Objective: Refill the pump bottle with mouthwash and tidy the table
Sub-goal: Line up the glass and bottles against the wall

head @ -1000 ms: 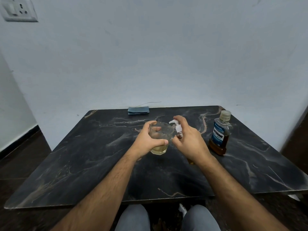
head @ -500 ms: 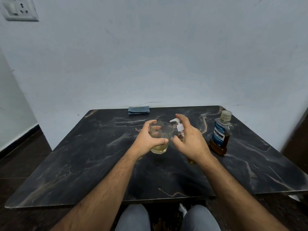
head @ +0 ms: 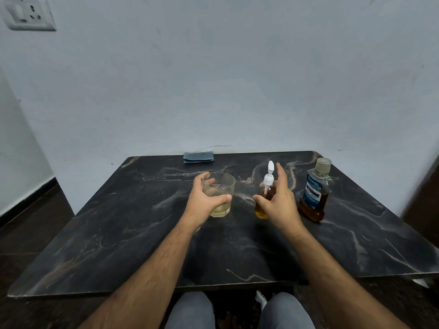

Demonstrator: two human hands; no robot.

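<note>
The person sat at a dark marble table [head: 118,233], both forearms stretched out over it. The left hand [head: 204,203] was wrapped round a clear glass [head: 222,186], thumb across the near side and fingers curled behind the far wall, showing through it. The glass stood on the tabletop with a shallow layer of pale yellow liquid at its bottom.

Just right of it stood the pump bottle [head: 266,198], upright, amber liquid inside, its white pump head raised with the nozzle pointing up. The right hand [head: 276,203] was spread about the bottle: the thumb reached out towards the lower body on the near-left side, and the fingers stood extended beside the pump head. The fingers were loose and straight rather than clenched, and whether the palm touched the bottle I could not tell.

The mouthwash bottle [head: 314,195] stood capped near the right edge, close to the right hand but apart from it. A folded blue cloth [head: 198,157] lay at the far edge, against the wall.
</note>
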